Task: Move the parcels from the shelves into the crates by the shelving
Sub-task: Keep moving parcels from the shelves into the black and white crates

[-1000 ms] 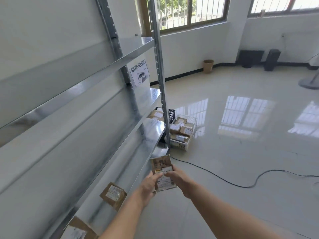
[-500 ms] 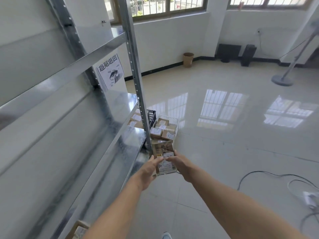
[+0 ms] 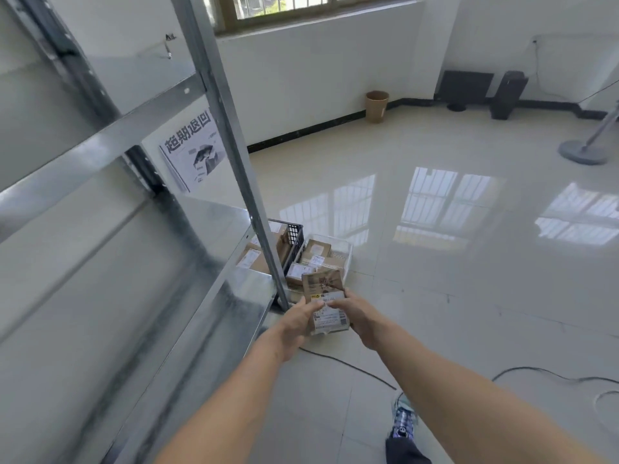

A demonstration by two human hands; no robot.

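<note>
Gripping a brown parcel (image 3: 326, 304) at centre frame, left hand (image 3: 298, 324) and right hand (image 3: 363, 321) are pinching its sides just below the white crate (image 3: 348, 259).

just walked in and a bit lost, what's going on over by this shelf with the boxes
A person is carrying a parcel, gripped from both sides by the left hand and the right hand, alongside the metal shelving. On the floor at the end of the shelving stand a black crate and a white crate, both already holding other parcels. The carried one is not yet in a crate.
</note>
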